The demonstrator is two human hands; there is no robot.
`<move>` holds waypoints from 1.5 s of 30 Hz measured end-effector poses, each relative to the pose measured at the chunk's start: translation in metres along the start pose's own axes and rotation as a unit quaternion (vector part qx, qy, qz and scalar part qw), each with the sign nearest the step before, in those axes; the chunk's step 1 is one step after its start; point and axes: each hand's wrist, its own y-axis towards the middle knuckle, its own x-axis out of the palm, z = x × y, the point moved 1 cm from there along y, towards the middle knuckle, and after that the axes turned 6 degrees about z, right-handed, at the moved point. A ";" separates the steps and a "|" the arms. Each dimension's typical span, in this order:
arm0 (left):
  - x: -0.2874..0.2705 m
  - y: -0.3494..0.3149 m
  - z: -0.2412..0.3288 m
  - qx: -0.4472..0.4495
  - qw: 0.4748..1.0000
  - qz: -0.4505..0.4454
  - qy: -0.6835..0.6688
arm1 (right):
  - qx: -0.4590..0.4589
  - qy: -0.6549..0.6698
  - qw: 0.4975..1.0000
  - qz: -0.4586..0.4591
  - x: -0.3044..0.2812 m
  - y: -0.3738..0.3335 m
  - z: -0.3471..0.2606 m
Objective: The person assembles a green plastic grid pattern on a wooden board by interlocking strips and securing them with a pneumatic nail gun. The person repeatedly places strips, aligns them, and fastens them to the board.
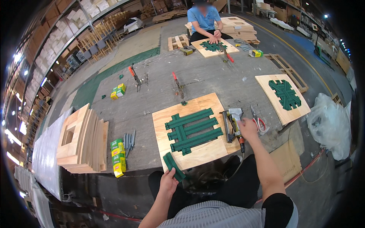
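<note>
Before me lies a square plywood board [157,125] on the table. Green webbing straps [195,122] cross over its middle, several running sideways and one crossing them near the left. My left hand [169,183] pinches a loose folded strip of green webbing [170,161] at the board's near left corner. At the board's right edge lies a pneumatic staple gun [235,114] with an air hose at its lower end. My right hand [248,128] is closed round its handle, the fingers partly hidden. Red-handled scissors [260,123] lie just right of that hand.
Left stands a stack of plywood boards [81,140], beside yellow-green staple boxes [118,157] and loose staple strips [129,141]. Toggle clamps [177,85] stand beyond my board. Another strapped board [266,85] lies right. Across the table a co-worker [205,21] handles a similar board [201,51].
</note>
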 end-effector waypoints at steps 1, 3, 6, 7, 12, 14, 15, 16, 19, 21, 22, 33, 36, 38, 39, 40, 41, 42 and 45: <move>-0.001 0.003 0.001 0.002 1.000 0.003 -0.012 | 0.004 -0.004 1.000 -0.016 0.008 -0.002 -0.011; -0.002 0.009 0.001 0.001 1.000 0.020 -0.022 | -0.001 0.006 1.000 0.005 0.013 -0.006 -0.017; 0.000 0.016 0.000 -0.001 0.999 0.045 -0.015 | -0.006 0.039 0.999 -0.010 0.010 0.003 -0.007; -0.001 0.016 -0.001 0.005 0.999 0.047 -0.013 | -0.009 0.054 0.998 -0.026 0.006 0.009 -0.004; -0.002 0.015 0.000 0.014 0.999 0.050 -0.005 | 0.012 -0.021 1.000 0.019 -0.021 0.039 0.018; 0.005 0.019 -0.001 0.008 1.000 0.029 -0.011 | -0.009 -0.068 0.997 0.041 -0.036 0.048 0.036; 0.005 0.018 0.000 0.010 1.000 0.027 -0.012 | -0.020 -0.097 0.993 0.060 -0.035 0.046 0.034; 0.002 0.014 -0.002 0.015 0.999 0.037 -0.009 | -0.035 -0.122 0.989 0.074 -0.034 0.042 0.027; -0.005 -0.011 -0.002 -0.032 0.998 0.038 0.041 | -0.122 -0.033 0.985 0.119 -0.038 0.016 -0.004; 0.011 -0.035 -0.002 -0.049 0.997 -0.017 0.057 | -0.157 0.166 0.972 0.050 -0.038 -0.020 -0.030; 0.027 -0.045 -0.001 -0.048 0.996 -0.045 0.058 | -0.099 0.244 0.962 -0.077 -0.032 -0.044 -0.040; 0.168 -0.003 0.071 0.155 0.959 -0.183 0.151 | 0.041 0.542 0.762 -0.352 -0.011 -0.199 -0.074; 0.201 0.022 0.072 0.167 0.928 -0.211 0.258 | 0.106 0.527 0.782 -0.314 -0.016 -0.199 -0.056; 0.212 0.048 0.068 0.191 0.890 -0.217 0.352 | 0.141 0.510 0.800 -0.283 -0.015 -0.198 -0.047; 0.215 0.063 0.063 0.190 0.874 -0.214 0.393 | 0.159 0.501 0.809 -0.264 -0.009 -0.197 -0.041; 0.218 0.075 0.059 0.191 0.855 -0.209 0.434 | 0.173 0.494 0.816 -0.245 -0.004 -0.195 -0.036; 0.218 0.085 0.056 0.193 0.835 -0.203 0.474 | 0.180 0.470 0.830 -0.238 0.001 -0.195 -0.031; 0.221 0.093 0.052 0.214 0.797 -0.193 0.531 | 0.191 0.446 0.844 -0.227 0.003 -0.195 -0.025; 0.223 0.108 0.041 0.270 0.689 -0.161 0.653 | 0.141 0.303 0.927 -0.172 0.005 -0.196 -0.011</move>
